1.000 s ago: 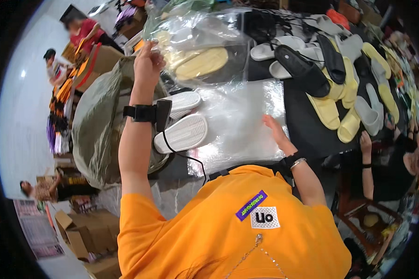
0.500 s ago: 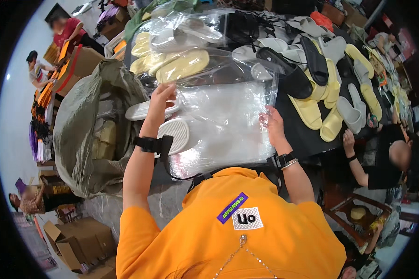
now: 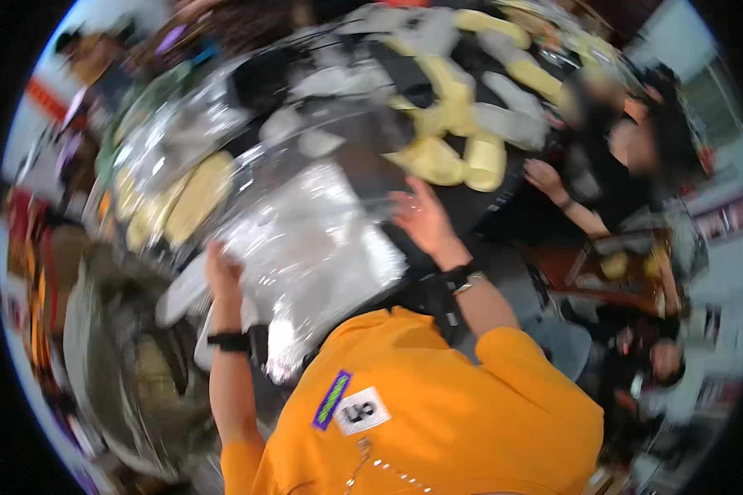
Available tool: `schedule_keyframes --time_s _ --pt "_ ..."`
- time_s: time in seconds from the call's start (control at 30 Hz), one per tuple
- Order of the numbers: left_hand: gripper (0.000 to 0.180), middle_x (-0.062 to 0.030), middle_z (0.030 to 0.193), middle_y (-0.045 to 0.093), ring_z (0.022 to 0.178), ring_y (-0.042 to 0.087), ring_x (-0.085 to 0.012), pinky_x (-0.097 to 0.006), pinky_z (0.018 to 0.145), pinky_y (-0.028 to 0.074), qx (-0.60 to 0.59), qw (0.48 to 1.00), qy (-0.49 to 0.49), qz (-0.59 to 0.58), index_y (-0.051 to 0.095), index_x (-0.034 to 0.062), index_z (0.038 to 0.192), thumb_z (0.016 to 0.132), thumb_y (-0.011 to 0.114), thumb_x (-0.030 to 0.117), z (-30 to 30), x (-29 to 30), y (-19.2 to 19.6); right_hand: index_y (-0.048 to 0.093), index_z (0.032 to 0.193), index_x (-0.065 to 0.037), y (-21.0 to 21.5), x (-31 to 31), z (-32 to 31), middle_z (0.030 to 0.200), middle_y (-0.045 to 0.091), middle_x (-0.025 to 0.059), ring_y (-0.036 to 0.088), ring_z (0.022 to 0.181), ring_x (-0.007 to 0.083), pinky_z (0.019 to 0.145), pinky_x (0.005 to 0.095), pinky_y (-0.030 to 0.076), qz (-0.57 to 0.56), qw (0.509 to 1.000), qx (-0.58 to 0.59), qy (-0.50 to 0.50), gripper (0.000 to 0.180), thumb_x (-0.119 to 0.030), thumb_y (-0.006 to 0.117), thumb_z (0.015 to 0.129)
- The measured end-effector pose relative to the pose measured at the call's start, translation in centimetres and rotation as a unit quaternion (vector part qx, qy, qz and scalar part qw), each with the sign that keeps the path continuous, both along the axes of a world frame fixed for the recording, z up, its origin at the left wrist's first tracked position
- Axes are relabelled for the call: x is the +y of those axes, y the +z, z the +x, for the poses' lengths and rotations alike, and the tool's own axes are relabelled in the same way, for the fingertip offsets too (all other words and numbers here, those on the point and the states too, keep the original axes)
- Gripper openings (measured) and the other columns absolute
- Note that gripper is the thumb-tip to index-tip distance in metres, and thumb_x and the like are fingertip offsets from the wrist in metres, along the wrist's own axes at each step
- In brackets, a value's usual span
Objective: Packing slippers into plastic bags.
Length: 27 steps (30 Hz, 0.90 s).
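Observation:
Everything is smeared by motion. A stack of clear plastic bags [image 3: 318,227] lies on the dark table in front of me. My left hand [image 3: 224,271] is at the left edge of the loose clear plastic, its fingers curled in on that edge. Beside it, a white slipper [image 3: 183,290] is partly hidden behind my wrist. My right hand [image 3: 425,219] hovers past the right side of the plastic, fingers spread and palm partly showing. Whether a fingertip brushes the plastic cannot be made out.
Yellow slippers [image 3: 442,161], grey slippers [image 3: 512,124] and black ones cover the far right. Bagged yellow slippers [image 3: 200,196] lie far left. A large green-grey sack [image 3: 99,346] stands at the left. A person in black [image 3: 594,157] reaches in from the right.
My view has swung to the right, so the table appears turned and shifted left. My right hand has opened out from the plastic's right edge; my left stays by its left edge.

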<state>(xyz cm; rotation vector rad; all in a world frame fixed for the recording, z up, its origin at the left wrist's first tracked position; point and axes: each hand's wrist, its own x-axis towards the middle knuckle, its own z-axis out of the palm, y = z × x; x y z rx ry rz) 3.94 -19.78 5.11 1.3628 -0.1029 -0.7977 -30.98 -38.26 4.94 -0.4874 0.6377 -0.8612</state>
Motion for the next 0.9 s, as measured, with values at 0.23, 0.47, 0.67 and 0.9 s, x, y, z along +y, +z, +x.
schedule_keyframes --time_s 0.23,0.47,0.67,0.9 --pt "0.041 -0.0007 0.079 0.059 0.074 0.056 -0.0144 -0.030 0.065 0.042 0.026 0.952 -0.304 0.014 0.055 0.0127 0.107 0.089 0.049 0.049 -4.6 -1.9 -2.5 -0.001 0.144 -0.010 -2.6 4.7 2.6 0.143 0.026 0.0151 0.041 0.121 0.0250 0.097 0.0343 0.036 -0.236 0.936 0.168 0.202 0.089 -0.023 0.063 0.083" --pt "0.053 -0.0096 0.116 0.051 0.090 0.056 -0.0191 -0.035 0.073 0.044 0.064 0.907 -0.402 0.110 0.032 0.0189 0.133 0.088 0.055 0.034 -9.0 -1.5 -1.5 0.028 0.138 -0.007 -1.2 4.5 2.0 0.103 0.059 0.0095 0.059 0.082 0.0165 0.069 0.0293 0.049 -0.139 0.960 0.188 0.152 0.063 -0.013 0.058 0.083" --pt "0.065 -0.0087 0.124 0.046 0.097 0.052 -0.0188 -0.033 0.081 0.040 -0.116 0.923 -0.355 0.089 0.022 0.0207 0.141 0.087 0.057 0.025 -5.5 -3.6 -0.4 0.028 0.140 -0.011 1.0 5.2 0.6 0.104 0.059 0.0105 0.059 0.084 0.0172 0.072 0.0307 0.049 -0.214 0.921 0.199 0.257 0.065 -0.013 0.053 0.080" --pt "0.024 0.0024 0.064 0.047 0.052 0.040 -0.0051 -0.020 0.046 0.031 -0.129 0.888 -0.436 0.070 0.055 0.0040 0.109 0.089 0.055 0.016 -6.4 -4.3 -2.6 0.029 0.139 -0.007 3.0 5.2 1.0 0.109 0.056 0.0127 0.059 0.085 0.0183 0.074 0.0309 0.051 -0.227 0.907 0.194 0.296 0.066 -0.011 0.054 0.077"
